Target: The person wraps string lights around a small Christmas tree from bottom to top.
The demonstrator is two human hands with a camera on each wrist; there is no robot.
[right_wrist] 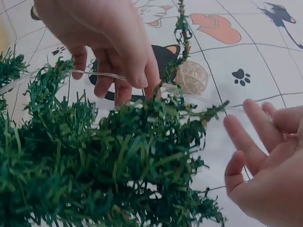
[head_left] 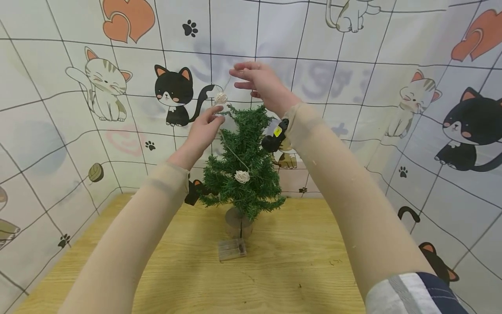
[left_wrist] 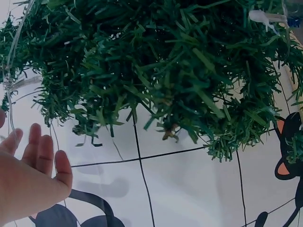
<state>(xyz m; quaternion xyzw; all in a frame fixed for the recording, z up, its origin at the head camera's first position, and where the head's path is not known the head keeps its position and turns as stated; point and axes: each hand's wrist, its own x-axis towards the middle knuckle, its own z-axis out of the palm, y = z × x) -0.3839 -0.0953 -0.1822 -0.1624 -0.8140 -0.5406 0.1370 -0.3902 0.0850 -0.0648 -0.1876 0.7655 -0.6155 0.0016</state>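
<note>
A thin clear wire strung with pale woven balls runs around the small green artificial tree [head_left: 251, 152]. My left hand [head_left: 201, 133] is at the tree's upper left, thumb and forefinger pinching the wire [right_wrist: 102, 74] just below one woven ball [head_left: 221, 98]. Higher up and to the right, my right hand [head_left: 264, 85] pinches the wire beyond that ball between thumb and forefinger, other fingers loosely spread. A second woven ball [head_left: 242, 176] rests against the tree's front branches. In the left wrist view, branches [left_wrist: 165, 71] fill the upper part and the left hand [left_wrist: 35, 175] shows at the left edge.
The tree's round base [head_left: 238, 222] stands on the wooden table [head_left: 298, 261]. In front of it lies a clear, flat rectangular case [head_left: 232, 249]. A cat-patterned cloth [head_left: 333, 87] hangs behind and at both sides. A black camera [head_left: 274, 137] is strapped under my right wrist.
</note>
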